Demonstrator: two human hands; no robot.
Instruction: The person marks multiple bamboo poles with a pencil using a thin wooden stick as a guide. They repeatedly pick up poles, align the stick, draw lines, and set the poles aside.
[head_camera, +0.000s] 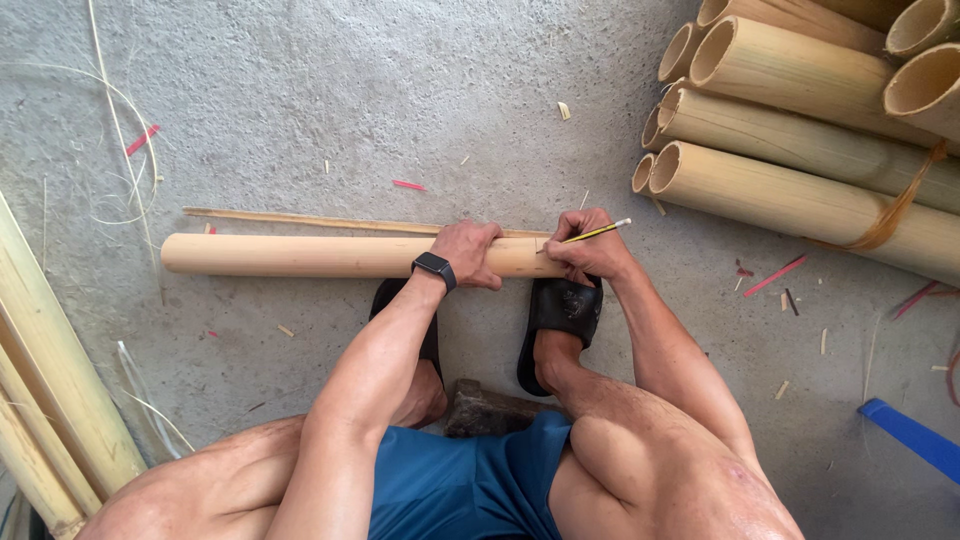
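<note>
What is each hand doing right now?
Left hand: closed over the bamboo pole.
Right hand: closed on a yellow pencil, at the pole's end.

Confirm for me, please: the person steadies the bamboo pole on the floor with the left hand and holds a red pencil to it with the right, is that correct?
Not quite: the head view shows a yellow pencil, not red. The left hand does steady the bamboo pole, and the right hand holds the pencil to it.

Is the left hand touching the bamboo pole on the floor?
Touching. The head view shows the left hand laid over the bamboo pole, its fingers wrapped down the near side with no gap.
</note>
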